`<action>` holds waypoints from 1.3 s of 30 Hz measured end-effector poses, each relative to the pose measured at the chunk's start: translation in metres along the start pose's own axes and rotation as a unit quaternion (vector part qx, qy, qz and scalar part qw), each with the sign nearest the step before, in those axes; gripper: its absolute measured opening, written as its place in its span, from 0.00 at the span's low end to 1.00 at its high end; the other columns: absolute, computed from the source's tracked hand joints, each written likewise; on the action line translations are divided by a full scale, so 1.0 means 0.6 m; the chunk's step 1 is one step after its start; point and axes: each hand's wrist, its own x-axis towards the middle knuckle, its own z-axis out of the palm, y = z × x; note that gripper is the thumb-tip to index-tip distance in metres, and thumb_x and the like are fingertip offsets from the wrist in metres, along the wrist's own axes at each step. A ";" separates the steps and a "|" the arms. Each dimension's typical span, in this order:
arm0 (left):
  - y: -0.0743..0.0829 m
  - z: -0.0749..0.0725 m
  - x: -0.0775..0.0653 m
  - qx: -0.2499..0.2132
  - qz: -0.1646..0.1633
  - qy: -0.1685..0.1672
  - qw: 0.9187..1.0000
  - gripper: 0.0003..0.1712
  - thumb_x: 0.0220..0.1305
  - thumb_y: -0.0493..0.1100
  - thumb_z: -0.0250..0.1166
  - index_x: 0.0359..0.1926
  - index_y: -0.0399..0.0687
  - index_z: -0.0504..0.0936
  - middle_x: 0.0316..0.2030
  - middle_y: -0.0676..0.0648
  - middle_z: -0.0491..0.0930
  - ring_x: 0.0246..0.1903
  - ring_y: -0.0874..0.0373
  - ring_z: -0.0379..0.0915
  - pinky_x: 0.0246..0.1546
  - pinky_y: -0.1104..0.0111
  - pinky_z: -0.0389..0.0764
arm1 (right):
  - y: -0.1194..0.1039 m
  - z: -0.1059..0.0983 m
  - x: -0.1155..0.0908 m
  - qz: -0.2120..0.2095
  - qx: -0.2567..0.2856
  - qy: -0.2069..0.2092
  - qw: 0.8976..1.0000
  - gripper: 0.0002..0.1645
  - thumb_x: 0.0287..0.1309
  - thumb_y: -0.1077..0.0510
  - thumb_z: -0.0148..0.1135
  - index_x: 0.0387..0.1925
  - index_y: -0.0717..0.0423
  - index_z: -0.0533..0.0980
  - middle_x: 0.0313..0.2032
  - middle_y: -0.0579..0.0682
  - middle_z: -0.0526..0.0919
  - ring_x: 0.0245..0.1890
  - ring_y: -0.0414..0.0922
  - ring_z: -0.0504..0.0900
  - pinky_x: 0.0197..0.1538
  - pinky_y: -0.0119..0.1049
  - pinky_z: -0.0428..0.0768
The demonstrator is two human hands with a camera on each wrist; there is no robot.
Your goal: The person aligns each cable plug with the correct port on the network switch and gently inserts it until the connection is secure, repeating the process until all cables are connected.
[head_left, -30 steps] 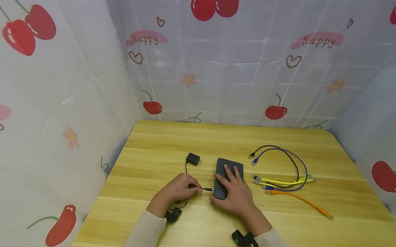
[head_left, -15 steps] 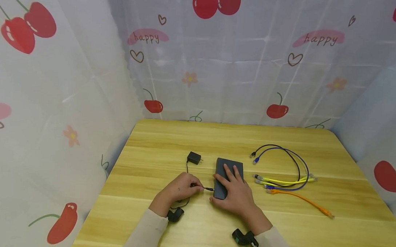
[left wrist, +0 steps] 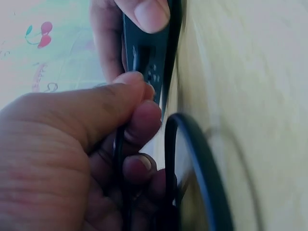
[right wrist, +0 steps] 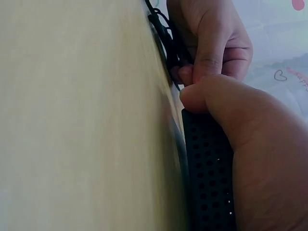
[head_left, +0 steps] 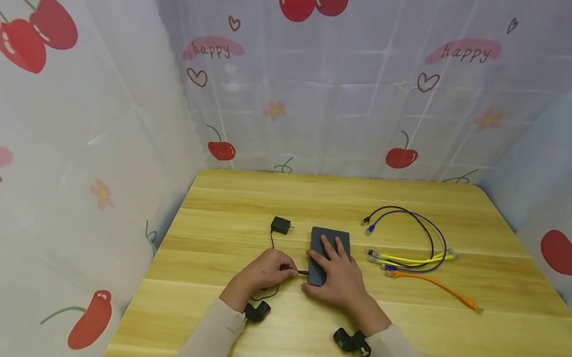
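Observation:
In the head view a flat dark network box [head_left: 332,240] lies on the table; its perforated near side [right wrist: 207,168] shows in the right wrist view. My right hand [head_left: 339,277] rests on it with spread, mostly straight fingers, the thumb against the near left corner. My left hand [head_left: 266,270] pinches the black power plug [head_left: 303,272] between thumb and forefinger at the box's left side. In the left wrist view that side shows ports [left wrist: 153,72], with the plug at one socket; fingertips hide how deep it sits. Its cord [left wrist: 195,154] loops beneath the left hand.
The black power adapter [head_left: 281,225] lies behind the left hand, prongs to the right. To the right of the box lie black, blue [head_left: 437,233] and yellow network cables [head_left: 406,260] and an orange one [head_left: 445,290]. A patterned curtain [head_left: 326,111] surrounds the wooden table [head_left: 247,198].
My left hand has moved slightly right, bringing the plug closer to the box; its metal tip, visible earlier, no longer shows. The right hand stays on the box. The head view has shifted slightly.

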 end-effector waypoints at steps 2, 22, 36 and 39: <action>0.004 0.000 0.004 0.011 -0.003 -0.006 1.000 0.07 0.67 0.44 0.67 0.37 0.53 0.91 0.34 0.60 0.86 0.33 0.70 0.78 0.36 0.73 0.78 | 0.000 -0.001 0.000 0.001 -0.003 -0.002 1.000 0.50 0.43 0.19 0.62 0.69 0.28 0.70 0.77 0.50 0.54 0.77 0.61 0.47 0.54 0.73 0.68; 0.030 0.010 -0.008 0.060 -0.050 0.024 0.997 0.24 0.68 0.59 0.63 0.59 0.53 0.82 0.52 0.57 0.81 0.52 0.61 0.77 0.53 0.59 0.78 | 0.026 -0.027 -0.029 -0.024 0.026 -0.021 0.999 0.46 0.59 0.21 0.49 0.72 0.36 0.67 0.76 0.49 0.58 0.76 0.60 0.50 0.65 0.64 0.64; 0.066 0.038 0.012 0.066 -0.068 0.008 0.995 0.48 0.64 0.70 0.59 0.78 0.57 0.56 0.79 0.49 0.48 0.76 0.48 0.48 0.67 0.45 0.63 | 0.089 -0.074 -0.065 -0.053 0.006 0.000 0.999 0.35 0.65 0.35 0.59 0.66 0.51 0.75 0.69 0.51 0.71 0.70 0.56 0.67 0.63 0.58 0.70; 0.074 0.045 0.015 0.073 -0.075 0.007 0.995 0.50 0.64 0.72 0.58 0.79 0.59 0.54 0.79 0.50 0.44 0.77 0.48 0.45 0.67 0.44 0.61 | 0.107 -0.080 -0.073 -0.062 0.001 0.033 0.997 0.32 0.63 0.41 0.65 0.62 0.54 0.78 0.66 0.53 0.75 0.67 0.56 0.71 0.61 0.56 0.74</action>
